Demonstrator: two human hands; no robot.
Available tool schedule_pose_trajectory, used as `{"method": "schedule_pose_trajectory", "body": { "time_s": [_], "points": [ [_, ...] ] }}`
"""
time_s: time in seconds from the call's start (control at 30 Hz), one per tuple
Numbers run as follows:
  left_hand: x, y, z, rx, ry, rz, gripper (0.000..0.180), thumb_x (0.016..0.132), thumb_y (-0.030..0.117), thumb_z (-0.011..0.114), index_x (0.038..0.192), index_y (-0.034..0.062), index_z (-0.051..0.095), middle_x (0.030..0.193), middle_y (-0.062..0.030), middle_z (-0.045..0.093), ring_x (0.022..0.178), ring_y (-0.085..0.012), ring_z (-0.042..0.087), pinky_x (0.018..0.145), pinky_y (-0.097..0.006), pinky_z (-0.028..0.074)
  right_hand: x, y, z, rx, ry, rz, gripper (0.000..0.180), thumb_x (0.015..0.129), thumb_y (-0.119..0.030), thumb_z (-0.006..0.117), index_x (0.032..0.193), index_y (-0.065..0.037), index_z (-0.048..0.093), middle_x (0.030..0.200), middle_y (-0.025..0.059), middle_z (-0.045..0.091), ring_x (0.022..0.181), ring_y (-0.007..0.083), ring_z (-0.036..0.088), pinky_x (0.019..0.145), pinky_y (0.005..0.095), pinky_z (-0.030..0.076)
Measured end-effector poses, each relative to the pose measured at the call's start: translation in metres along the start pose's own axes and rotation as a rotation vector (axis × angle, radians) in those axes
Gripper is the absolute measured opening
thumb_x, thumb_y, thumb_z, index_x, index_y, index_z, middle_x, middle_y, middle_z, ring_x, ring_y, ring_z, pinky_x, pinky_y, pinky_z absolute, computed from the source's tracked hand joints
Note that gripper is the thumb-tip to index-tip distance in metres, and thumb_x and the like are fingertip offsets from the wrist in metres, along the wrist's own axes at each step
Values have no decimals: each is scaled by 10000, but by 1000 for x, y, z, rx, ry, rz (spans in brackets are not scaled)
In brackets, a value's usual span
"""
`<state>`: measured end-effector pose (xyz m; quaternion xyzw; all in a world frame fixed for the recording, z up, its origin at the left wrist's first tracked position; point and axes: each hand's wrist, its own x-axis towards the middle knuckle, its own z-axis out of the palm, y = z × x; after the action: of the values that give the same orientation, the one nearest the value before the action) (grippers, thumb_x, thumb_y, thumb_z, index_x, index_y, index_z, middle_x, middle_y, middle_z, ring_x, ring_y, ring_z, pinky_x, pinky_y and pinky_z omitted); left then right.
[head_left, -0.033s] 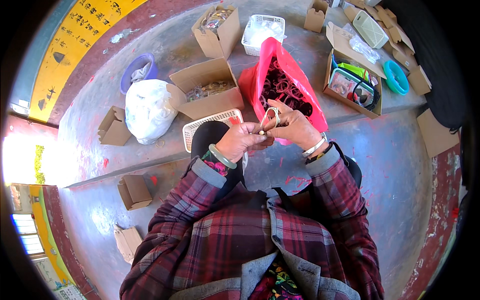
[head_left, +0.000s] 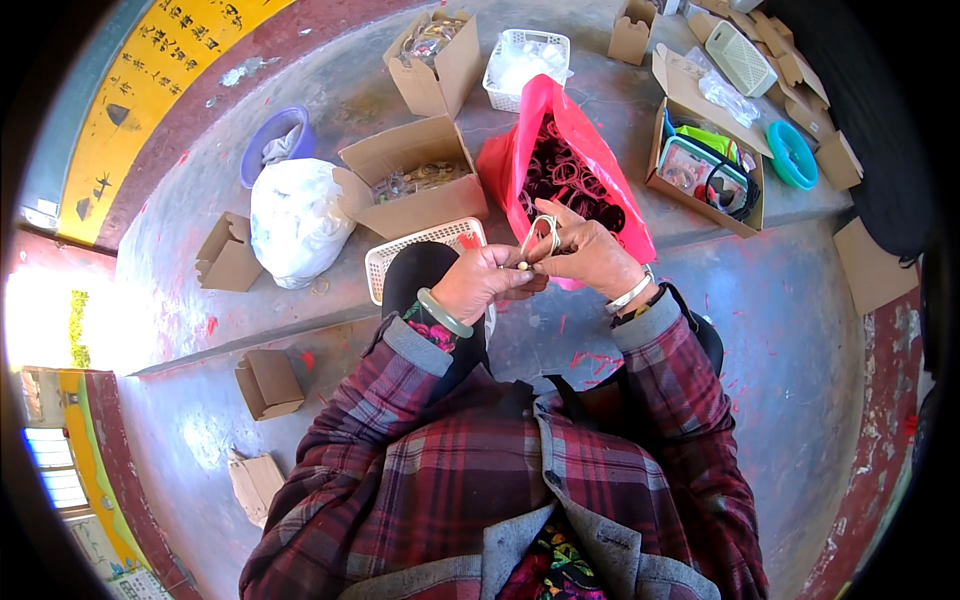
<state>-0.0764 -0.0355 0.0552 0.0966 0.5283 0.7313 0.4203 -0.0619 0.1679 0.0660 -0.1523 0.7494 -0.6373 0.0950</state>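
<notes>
My left hand (head_left: 473, 287) and my right hand (head_left: 592, 258) meet over my lap, fingertips almost touching. Between them is a pale looped cord (head_left: 541, 229) with a small yellowish round bead (head_left: 523, 265) at its lower end. The left thumb and fingers pinch at the bead. My right hand grips the cord, whose loop stands up beside its index finger. Where the fingers press together, part of the cord is hidden. Just beyond the hands, a bright pink-red plastic bag (head_left: 544, 105) gapes, holding many dark and pink loops (head_left: 570, 180).
A white basket (head_left: 378, 268) sits by my left knee. Beyond lie an open cardboard box (head_left: 425, 205) of small packets, a stuffed white bag (head_left: 298, 225) and a purple basin (head_left: 254, 150). Right of the pink-red bag are another box (head_left: 705, 203) and a teal basin (head_left: 790, 158). A raised floor edge crosses ahead.
</notes>
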Motion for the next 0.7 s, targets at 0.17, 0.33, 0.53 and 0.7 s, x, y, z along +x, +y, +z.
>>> {"method": "schedule_pose_trajectory", "body": {
  "time_s": [0.17, 0.33, 0.53, 0.7],
  "points": [
    [-1, -3, -2, 102, -20, 30, 274, 825, 101, 585, 1068, -24, 565, 956, -91, 628, 869, -170, 618, 790, -286, 488, -2, -6, -4, -68, -96, 25, 264, 648, -128, 688, 911, -138, 703, 1401, 244, 260, 1317, 328, 242, 1043, 354, 239],
    [-1, -3, -1, 110, -13, 34, 307, 824, 77, 576, 1107, -39, 546, 966, -86, 620, 890, -176, 615, 813, -303, 488, -4, -10, -6, -81, -71, 34, 304, 639, -158, 714, 942, -143, 694, 1411, 232, 250, 1333, 322, 203, 1049, 361, 228],
    [-1, -2, 5, 150, -11, 28, 294, 822, 58, 563, 1097, -46, 545, 953, -96, 619, 870, -172, 611, 793, -297, 486, -4, -8, -6, -153, -100, 33, 289, 640, -185, 717, 928, -189, 699, 1420, 218, 238, 1348, 309, 160, 1066, 417, 177],
    [-2, -1, 8, 123, -17, 42, 278, 810, 43, 568, 1072, -51, 554, 940, -100, 619, 842, -170, 609, 780, -292, 485, 0, -1, -7, -252, -190, -88, 250, 640, -207, 709, 889, -197, 697, 1372, 208, 340, 1343, 300, 175, 1090, 431, 103]
  ]
}}
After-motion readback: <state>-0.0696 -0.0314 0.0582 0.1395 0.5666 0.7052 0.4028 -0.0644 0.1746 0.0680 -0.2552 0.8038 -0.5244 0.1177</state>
